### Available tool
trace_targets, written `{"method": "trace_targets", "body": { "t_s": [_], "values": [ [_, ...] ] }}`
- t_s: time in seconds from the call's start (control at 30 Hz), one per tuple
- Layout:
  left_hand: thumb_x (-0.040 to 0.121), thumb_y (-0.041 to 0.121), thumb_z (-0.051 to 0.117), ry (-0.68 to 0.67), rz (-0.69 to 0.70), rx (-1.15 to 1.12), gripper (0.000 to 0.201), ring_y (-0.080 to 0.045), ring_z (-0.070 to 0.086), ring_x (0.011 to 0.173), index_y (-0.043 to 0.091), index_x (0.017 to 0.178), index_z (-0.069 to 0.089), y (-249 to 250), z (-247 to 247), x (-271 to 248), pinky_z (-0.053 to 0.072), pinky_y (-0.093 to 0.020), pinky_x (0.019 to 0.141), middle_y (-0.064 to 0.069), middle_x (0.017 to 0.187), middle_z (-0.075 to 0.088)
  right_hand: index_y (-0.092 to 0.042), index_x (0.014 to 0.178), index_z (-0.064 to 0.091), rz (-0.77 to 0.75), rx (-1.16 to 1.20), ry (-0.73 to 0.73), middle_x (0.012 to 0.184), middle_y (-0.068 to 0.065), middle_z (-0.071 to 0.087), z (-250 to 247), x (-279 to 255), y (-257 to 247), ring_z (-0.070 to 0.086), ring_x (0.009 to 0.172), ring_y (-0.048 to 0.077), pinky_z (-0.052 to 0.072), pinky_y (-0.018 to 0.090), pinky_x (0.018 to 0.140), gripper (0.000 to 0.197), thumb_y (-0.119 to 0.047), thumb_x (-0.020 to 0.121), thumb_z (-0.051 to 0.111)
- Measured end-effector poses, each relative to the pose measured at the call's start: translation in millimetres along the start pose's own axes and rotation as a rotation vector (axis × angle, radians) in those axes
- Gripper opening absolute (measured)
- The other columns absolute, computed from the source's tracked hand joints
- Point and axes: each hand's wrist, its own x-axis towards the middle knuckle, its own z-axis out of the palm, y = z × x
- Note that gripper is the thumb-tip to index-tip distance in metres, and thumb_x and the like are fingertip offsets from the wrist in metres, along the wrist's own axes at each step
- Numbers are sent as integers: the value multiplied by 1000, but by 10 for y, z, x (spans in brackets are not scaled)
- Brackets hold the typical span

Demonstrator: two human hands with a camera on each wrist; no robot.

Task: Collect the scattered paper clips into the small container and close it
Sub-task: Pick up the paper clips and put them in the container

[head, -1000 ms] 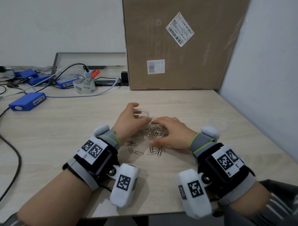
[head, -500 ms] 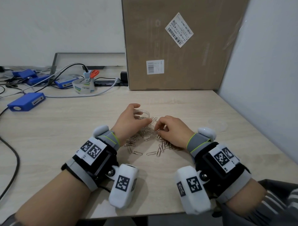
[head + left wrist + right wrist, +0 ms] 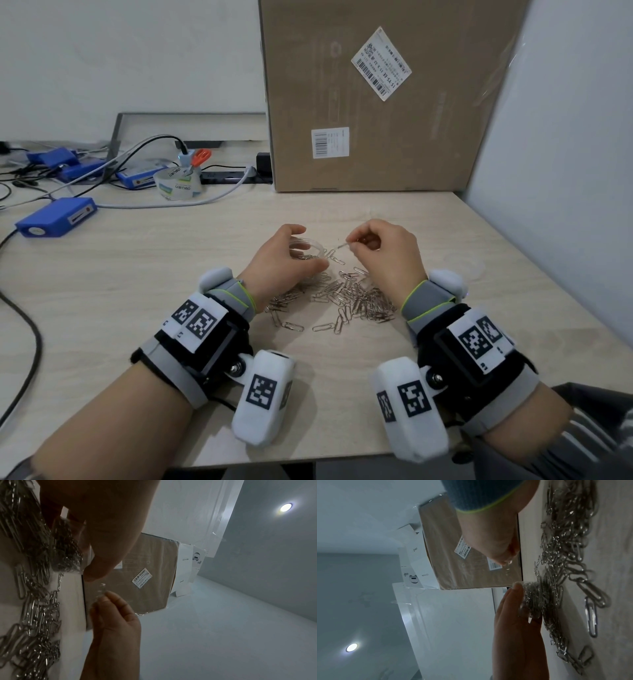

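**Right hand lifted off the pile with a clip**

Since half a second ago your right hand (image 3: 383,260) has risen from the heap to just right of centre in the head view, and now sits level with the container. Its fingers are curled, and thumb and forefinger pinch a single paper clip (image 3: 340,244) that points left towards the container's rim.

Your left hand (image 3: 281,262), just left of centre, has kept its place, thumb and fingers wrapped around the small clear container (image 3: 313,247). A few clips already lie inside it. In the left wrist view the thumb (image 3: 109,555) presses against the container's transparent wall, with your right hand reaching in from the lower middle of that frame.

Below both hands, at the middle of the head view, the scattered paper clips (image 3: 346,299) lie in a loose heap on the pale wooden table (image 3: 137,291), a few stragglers set apart along its lower edge. A clear round lid (image 3: 466,265) rests on the table at centre right, apart from the heap.

A large cardboard box (image 3: 387,99) stands at the top centre. Blue devices (image 3: 56,216), cables and a roll of tape (image 3: 178,184) fill the left side.
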Motion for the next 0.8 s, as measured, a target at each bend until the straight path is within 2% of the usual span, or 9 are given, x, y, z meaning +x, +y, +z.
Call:
{"method": "trace_targets", "body": {
  "t_s": [0.07, 0.17, 0.23, 0.33, 0.4, 0.47, 0.57, 0.7, 0.8],
  "values": [
    [73, 26, 81, -63, 13, 1, 74, -12, 60, 105, 22, 135, 42, 7, 15, -19, 53, -32, 91, 0, 117, 60, -17, 77, 67, -49, 147, 34, 71, -15, 62, -9, -22, -70, 56, 62, -6, 43, 4, 62, 14, -4, 79, 65],
    [70, 22, 83, -167, 52, 3, 75, -10, 60, 109, 23, 134, 43, 29, 46, -60, 53, -32, 93, -2, 117, 61, -17, 78, 68, -116, 262, -40, 76, -9, 67, -15, -87, -160, 60, 68, 2, 50, 14, 65, 13, -4, 79, 67],
    [74, 17, 80, -217, 94, 39, 67, -8, 60, 109, 22, 131, 45, 46, 59, -89, 53, -28, 91, 0, 119, 62, -14, 79, 72, -149, 253, -129, 77, -4, 70, -5, -124, -189, 64, 73, 9, 52, 19, 67, 10, -5, 77, 70],
    [76, 13, 77, -238, 109, 38, 69, -8, 62, 103, 20, 135, 42, 56, 62, -101, 54, -20, 81, 1, 119, 62, -22, 88, 76, -144, 152, -227, 82, -9, 71, 7, -136, -163, 64, 86, 7, 48, 20, 76, 15, -14, 76, 73],
    [76, 13, 78, -212, 102, 13, 72, -8, 62, 104, 18, 138, 40, 46, 58, -88, 54, -24, 87, 1, 119, 62, -26, 94, 75, -142, 112, -222, 88, -12, 71, -12, -122, -140, 62, 92, 5, 45, 19, 80, 18, -21, 77, 73],
    [76, 17, 79, -178, 91, 8, 74, -10, 59, 111, 19, 138, 40, 19, 50, -60, 51, -33, 96, 0, 120, 62, -25, 96, 74, -128, 116, -197, 91, -11, 72, -46, -104, -127, 63, 91, 4, 45, 15, 75, 16, -24, 80, 70],
    [75, 24, 80, -107, 75, 32, 72, -11, 58, 111, 22, 136, 42, -10, 21, -23, 49, -34, 99, 0, 119, 60, -22, 95, 71, -69, 59, -171, 89, -8, 70, -102, -76, -81, 63, 82, 6, 42, 6, 67, 14, -26, 82, 68],
    [79, 29, 76, 3, 47, -8, 63, -13, 57, 111, 20, 133, 44, -21, -15, 1, 49, -34, 97, 1, 121, 58, -27, 99, 67, 3, -72, -304, 98, -10, 68, -204, -75, 24, 61, 93, 8, 48, 22, 83, 24, -39, 79, 69],
    [81, 34, 73, 65, 39, -36, 62, -13, 57, 109, 20, 134, 44, -18, -23, 11, 50, -30, 88, 1, 123, 57, -35, 112, 60, -3, -232, -512, 118, -11, 59, -295, -82, 101, 50, 113, 10, 41, 30, 98, 48, -56, 70, 69]
  ]
}}
